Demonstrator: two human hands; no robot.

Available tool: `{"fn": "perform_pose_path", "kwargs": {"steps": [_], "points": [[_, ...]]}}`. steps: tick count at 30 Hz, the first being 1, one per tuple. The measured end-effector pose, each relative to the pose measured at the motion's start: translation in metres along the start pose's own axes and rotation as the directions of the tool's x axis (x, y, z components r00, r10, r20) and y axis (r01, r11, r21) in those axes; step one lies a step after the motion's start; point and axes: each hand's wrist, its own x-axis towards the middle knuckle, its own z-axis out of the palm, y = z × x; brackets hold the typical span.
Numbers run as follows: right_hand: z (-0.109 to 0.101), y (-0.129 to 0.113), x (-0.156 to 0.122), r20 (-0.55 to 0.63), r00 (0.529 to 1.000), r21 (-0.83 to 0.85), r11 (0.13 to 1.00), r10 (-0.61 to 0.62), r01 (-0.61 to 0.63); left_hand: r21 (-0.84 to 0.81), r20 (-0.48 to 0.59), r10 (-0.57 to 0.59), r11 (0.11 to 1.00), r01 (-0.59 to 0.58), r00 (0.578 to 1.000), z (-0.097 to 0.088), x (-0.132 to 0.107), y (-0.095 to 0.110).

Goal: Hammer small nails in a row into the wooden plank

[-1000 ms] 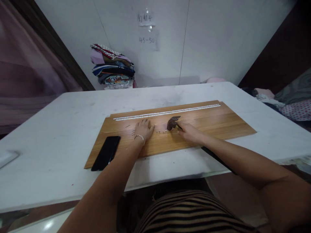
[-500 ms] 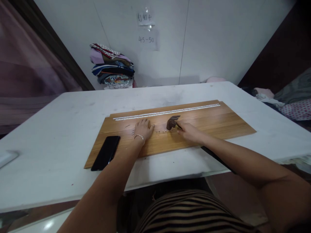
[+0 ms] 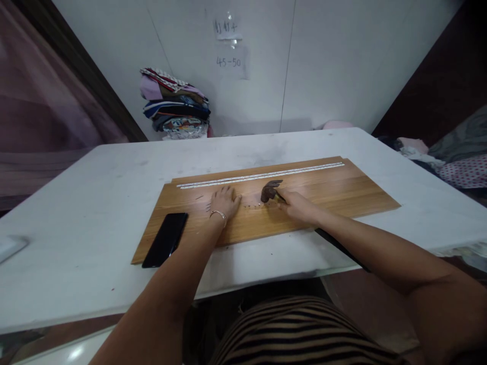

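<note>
My left hand (image 3: 225,201) rests knuckles up on a long wooden board (image 3: 327,190), fingers bunched together with their tips down on the wood; anything under them is hidden. A thin bracelet circles that wrist. My right hand (image 3: 299,207) grips a hammer just behind its dark head (image 3: 271,191), which lies on the board. Its black handle (image 3: 337,246) runs back under my forearm, past the table edge. A short row of tiny nails (image 3: 251,206) stands in the board between my two hands. A pale strip (image 3: 262,175) runs along the board's far edge.
The board lies on a white table (image 3: 95,203). A black phone (image 3: 166,239) sits on the board's near left corner. Folded clothes (image 3: 175,105) are stacked against the wall behind the table. More fabric lies at the right edge (image 3: 462,167).
</note>
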Motion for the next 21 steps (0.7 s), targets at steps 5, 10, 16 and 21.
{"fn": "perform_pose_path", "kwargs": {"steps": [5,10,16,21], "points": [[0.0015,-0.0006,-0.0011,-0.001,1.000,0.036,0.999,-0.031,0.031,0.007,0.001,-0.001,1.000,0.001,1.000,-0.0014,0.0001,0.0009],[0.0025,0.0027,-0.0018,0.008,1.000,0.050,0.999,-0.022,0.021,0.002,-0.008,-0.002,1.000,0.002,1.000,0.0026,0.0012,-0.0016],[0.0020,0.0058,0.0019,-0.007,1.000,-0.007,1.000,-0.014,0.014,0.008,-0.005,0.003,1.000,-0.003,1.000,0.0022,0.0009,-0.0012],[0.0026,0.0020,0.0012,-0.003,1.000,-0.010,1.000,-0.011,0.011,0.001,-0.007,-0.005,1.000,0.005,1.000,0.0010,0.0011,-0.0003]]}}
